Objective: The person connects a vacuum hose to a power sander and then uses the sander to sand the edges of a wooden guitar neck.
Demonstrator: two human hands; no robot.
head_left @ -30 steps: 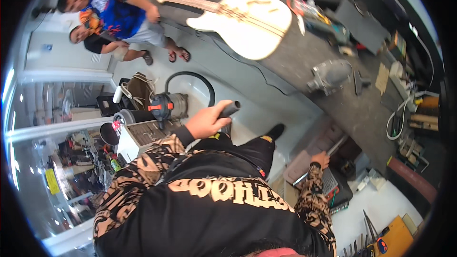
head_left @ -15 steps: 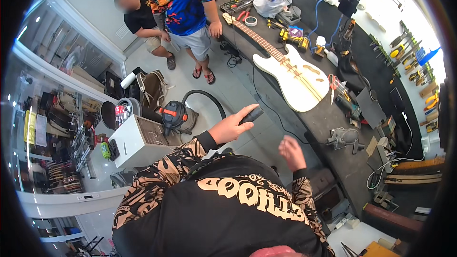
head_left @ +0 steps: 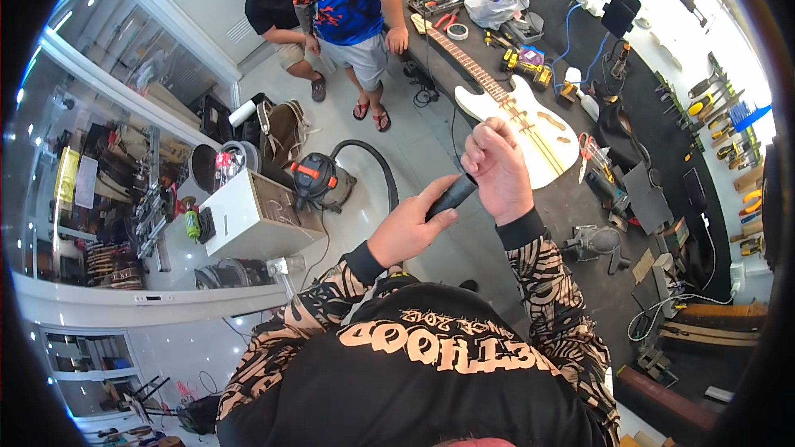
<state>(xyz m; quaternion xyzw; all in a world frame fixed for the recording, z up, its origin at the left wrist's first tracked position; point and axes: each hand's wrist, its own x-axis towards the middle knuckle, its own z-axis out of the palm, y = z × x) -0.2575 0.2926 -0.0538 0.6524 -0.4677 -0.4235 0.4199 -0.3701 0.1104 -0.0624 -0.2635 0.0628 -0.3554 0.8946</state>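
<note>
My left hand [head_left: 406, 233] is closed around a short, dark cylindrical object [head_left: 453, 197], held in mid-air in front of my chest. Its exact kind does not show. My right hand [head_left: 503, 172] is raised beside the far end of that object, its fingers curled in and pressed together; whatever they hold, if anything, is hidden. Just beyond my right hand, a white electric guitar [head_left: 556, 151] with a brown striped centre lies face up on the dark workbench [head_left: 571, 207].
A black-and-orange shop vacuum [head_left: 321, 182] with a hose stands on the floor by a white cabinet [head_left: 240, 219]. Two people are at the far end. Scissors [head_left: 585, 153], a yellow drill [head_left: 530, 69] and a vise-like metal tool [head_left: 593, 240] rest on the bench.
My right hand has risen from low on the right to the cylinder's far end, its fingers curling. My left hand keeps its hold on the cylinder. The view has shifted slightly.
</note>
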